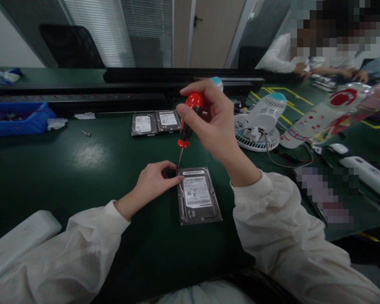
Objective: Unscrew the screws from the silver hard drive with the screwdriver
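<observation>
Within the clamped right hand (218,126) tilts a glossy red-and-black screwdriver (185,134), its metal shaft ending at the far-left corner of a flat rectangular hard drive (198,194); the left hand (152,181) pinches that corner on smooth green tabletop (145,253).

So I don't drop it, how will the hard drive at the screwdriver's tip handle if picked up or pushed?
The hard drive looks stiff and is probably heavy for its size, given its metal casing. Lying flat on the green tabletop, it would likely slide rather than roll or tip.
</observation>
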Demonstrator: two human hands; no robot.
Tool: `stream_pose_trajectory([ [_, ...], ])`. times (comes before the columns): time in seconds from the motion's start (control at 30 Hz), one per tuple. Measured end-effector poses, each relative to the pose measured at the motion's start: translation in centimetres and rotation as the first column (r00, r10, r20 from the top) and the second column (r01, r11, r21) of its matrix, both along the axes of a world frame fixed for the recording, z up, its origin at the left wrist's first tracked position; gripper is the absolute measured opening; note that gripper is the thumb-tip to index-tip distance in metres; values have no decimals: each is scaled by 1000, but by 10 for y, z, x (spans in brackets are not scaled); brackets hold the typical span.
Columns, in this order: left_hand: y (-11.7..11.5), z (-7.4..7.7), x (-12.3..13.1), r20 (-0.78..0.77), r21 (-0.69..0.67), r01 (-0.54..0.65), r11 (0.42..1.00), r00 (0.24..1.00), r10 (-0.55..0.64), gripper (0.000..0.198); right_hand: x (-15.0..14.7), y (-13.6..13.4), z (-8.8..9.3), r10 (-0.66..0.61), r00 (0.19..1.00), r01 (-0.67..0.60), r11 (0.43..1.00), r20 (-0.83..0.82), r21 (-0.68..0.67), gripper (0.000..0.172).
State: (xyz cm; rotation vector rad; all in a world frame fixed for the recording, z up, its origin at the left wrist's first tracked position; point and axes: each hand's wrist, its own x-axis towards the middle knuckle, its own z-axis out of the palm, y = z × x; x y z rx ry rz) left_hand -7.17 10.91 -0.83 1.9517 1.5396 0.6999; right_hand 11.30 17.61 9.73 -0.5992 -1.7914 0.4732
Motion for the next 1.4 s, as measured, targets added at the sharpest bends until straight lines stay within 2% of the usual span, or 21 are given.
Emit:
stream_pose_trajectory([
  [0.2, 0, 0, 0, 0, 6, 0, 1000, 1000, 0, 44, 1, 2, -1, 188, 980, -180, 979, 73, -96, 47],
  [0.27, 0, 1, 1, -2, 8, 0, 1000, 1000, 0, 42, 1, 2, 0, 153, 987, -148, 986, 57, -75, 47],
  [0.4, 0, 2, 1, -3, 12, 4, 1000, 1000, -4, 43, 2, 1, 1, 13, 997, -18, 998, 82, 60, 46],
  [0.47, -1, 3, 1, 0, 13, 9, 1000, 1000, -9, 44, 2, 3, 0, 78, 990, -85, 995, 121, 52, 47],
  [0.6, -1, 3, 1, 7, 13, 13, 1000, 1000, -13, 45, 1, 7, -5, 283, 954, -273, 957, 98, -99, 48],
  [0.67, -1, 3, 1, 4, 11, 11, 1000, 1000, -11, 45, -1, 7, -7, 254, 963, -241, 961, 91, -133, 50],
  [0.77, -1, 3, 2, -10, 5, 0, 1000, 1000, 0, 44, -3, 2, -6, 79, 990, -66, 992, 120, -104, 47],
  [0.83, -1, 2, 2, -13, 7, -3, 1000, 1000, 3, 44, -3, -1, -3, 3, 993, 7, 997, 116, -81, 46],
  [0.9, -1, 2, 1, -11, 7, 0, 1000, 1000, 0, 45, -1, -4, 2, 42, 994, -31, 994, 102, -109, 48],
  [1.0, -1, 1, 0, -7, -9, 6, 1000, 1000, -7, 47, 1, -6, 7, 219, 973, -200, 957, 70, -212, 50],
  [1.07, 0, 0, -1, -3, -10, 9, 1000, 1000, -9, 47, 1, -5, 8, 291, 956, -271, 927, 45, -259, 48],
  [1.13, 0, 0, -1, -8, -10, 6, 1000, 1000, -6, 48, 0, -4, 8, 278, 960, -258, 928, 35, -270, 43],
  [1.2, 0, 0, -1, -18, -14, 2, 1000, 1000, -2, 49, -1, -3, 7, 193, 981, -179, 952, 32, -250, 37],
  [1.3, 0, 1, 0, -22, -12, 0, 1000, 1000, 0, 48, -1, -4, 7, 106, 994, -100, 972, 14, -213, 40],
  [1.4, -1, 2, 0, -18, -18, 3, 1000, 1000, -3, 48, 1, -4, 9, 229, 973, -217, 938, 14, -271, 44],
])
